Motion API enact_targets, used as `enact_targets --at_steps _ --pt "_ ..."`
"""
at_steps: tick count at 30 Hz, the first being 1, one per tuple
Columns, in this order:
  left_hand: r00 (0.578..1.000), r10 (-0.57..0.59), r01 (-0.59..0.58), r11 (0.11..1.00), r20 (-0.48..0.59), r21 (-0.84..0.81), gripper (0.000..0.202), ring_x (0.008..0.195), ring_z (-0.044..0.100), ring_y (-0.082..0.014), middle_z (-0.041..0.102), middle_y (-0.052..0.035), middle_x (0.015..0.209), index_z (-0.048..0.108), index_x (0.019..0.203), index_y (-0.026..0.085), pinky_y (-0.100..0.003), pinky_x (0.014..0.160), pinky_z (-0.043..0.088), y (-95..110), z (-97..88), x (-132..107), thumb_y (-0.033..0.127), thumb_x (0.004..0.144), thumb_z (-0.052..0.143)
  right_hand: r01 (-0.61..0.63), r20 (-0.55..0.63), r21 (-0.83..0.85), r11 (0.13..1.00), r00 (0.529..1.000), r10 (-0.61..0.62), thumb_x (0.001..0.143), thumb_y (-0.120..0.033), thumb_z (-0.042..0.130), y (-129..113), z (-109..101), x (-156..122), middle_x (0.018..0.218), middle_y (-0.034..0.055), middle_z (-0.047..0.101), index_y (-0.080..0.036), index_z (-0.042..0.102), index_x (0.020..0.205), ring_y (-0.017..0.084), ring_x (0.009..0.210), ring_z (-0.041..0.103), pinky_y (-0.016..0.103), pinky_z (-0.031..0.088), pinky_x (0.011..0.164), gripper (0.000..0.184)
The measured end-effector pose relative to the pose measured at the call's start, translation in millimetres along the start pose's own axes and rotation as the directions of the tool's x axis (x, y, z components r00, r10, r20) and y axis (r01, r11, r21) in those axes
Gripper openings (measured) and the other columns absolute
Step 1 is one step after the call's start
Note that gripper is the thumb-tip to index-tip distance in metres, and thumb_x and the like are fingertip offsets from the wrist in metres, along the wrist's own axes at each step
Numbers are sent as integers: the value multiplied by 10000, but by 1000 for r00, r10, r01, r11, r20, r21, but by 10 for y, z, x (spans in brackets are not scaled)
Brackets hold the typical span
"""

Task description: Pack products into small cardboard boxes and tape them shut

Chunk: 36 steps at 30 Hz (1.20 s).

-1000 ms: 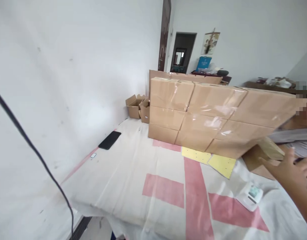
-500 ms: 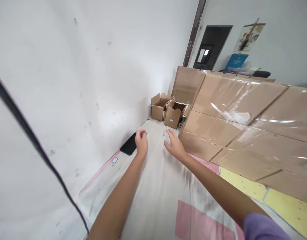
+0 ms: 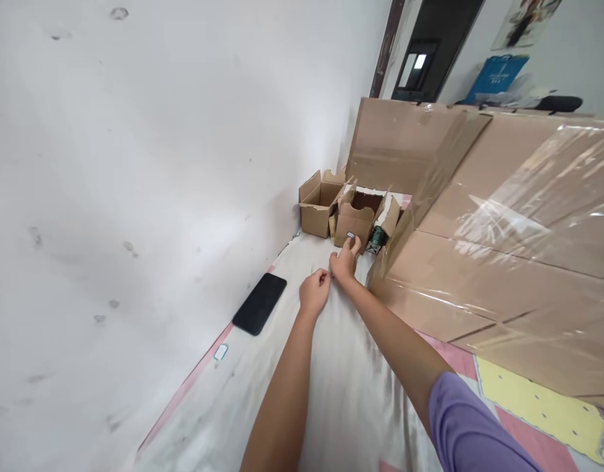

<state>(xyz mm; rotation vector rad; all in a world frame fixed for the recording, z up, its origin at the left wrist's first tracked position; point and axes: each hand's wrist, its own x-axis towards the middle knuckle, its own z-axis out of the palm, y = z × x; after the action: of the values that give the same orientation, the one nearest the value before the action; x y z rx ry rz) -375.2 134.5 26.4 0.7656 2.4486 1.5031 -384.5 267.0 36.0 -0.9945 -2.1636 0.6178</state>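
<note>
My left hand (image 3: pixel 315 293) is over the white cloth, thumb and fingers pinched together. Whatever may be between its fingertips is too small to make out. Just ahead and to the right, my right hand (image 3: pixel 343 263) has its thumb and fingers apart. Its fingertips are at the lower front of a small open cardboard box (image 3: pixel 355 223), close to a small white label (image 3: pixel 351 235) on that box; whether they touch it I cannot tell. A second open cardboard box (image 3: pixel 315 219) stands to the left. At the right is a narrow carton with a dark green item (image 3: pixel 377 237).
A black phone (image 3: pixel 260 303) lies flat by the white wall, with a small blue-edged white label (image 3: pixel 220 352) near it. Large plastic-wrapped cardboard (image 3: pixel 503 262) stands along the right side. Behind it are a blue bag (image 3: pixel 496 75) and a doorway.
Both hands have moved forward and closer together, the right one reaching the front of the box. My left hand has shifted away from the phone. The view has moved nearer to the boxes.
</note>
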Motion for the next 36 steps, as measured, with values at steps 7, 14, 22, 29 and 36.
enact_targets --at_steps 7,14,22,29,36 --pt "1000 21 -22 999 23 25 196 786 655 -174 748 2 841 716 920 278 -270 668 374 -20 15 -46 318 933 525 -74 -42 104 992 996 78 791 -161 508 -112 -10 125 1513 229 308 -46 433 1467 345 1350 450 459 355 1169 690" --pt "999 34 -35 999 37 33 191 800 653 -187 752 -9 850 716 886 274 -274 677 385 -22 -22 -57 280 913 527 -162 151 281 946 981 124 739 -142 522 -284 -245 -313 1428 214 413 -68 635 1198 289 1246 556 408 446 1114 478" --pt "998 4 -3 1000 56 -21 205 879 664 -210 758 -12 903 727 925 272 -285 738 424 -78 -22 -59 314 884 531 -470 315 417 778 878 361 786 -404 659 870 -2441 -1911 1434 114 572 -268 742 1141 210 894 701 323 574 671 389" --pt "998 2 -2 1000 60 -2 210 871 631 -244 735 -28 875 745 912 260 -323 753 408 -102 -12 3 337 826 569 -677 228 411 610 724 651 715 -372 684 2045 -4157 -2108 1119 189 720 -229 755 891 288 853 706 425 590 650 237" --pt "999 33 -32 995 14 -89 232 848 638 -190 721 -15 844 738 914 229 -282 787 438 -129 -20 -50 324 829 543 -550 166 380 744 832 530 783 -354 687 1760 -3497 -2440 1165 126 714 -229 718 1143 213 821 680 356 561 675 382"
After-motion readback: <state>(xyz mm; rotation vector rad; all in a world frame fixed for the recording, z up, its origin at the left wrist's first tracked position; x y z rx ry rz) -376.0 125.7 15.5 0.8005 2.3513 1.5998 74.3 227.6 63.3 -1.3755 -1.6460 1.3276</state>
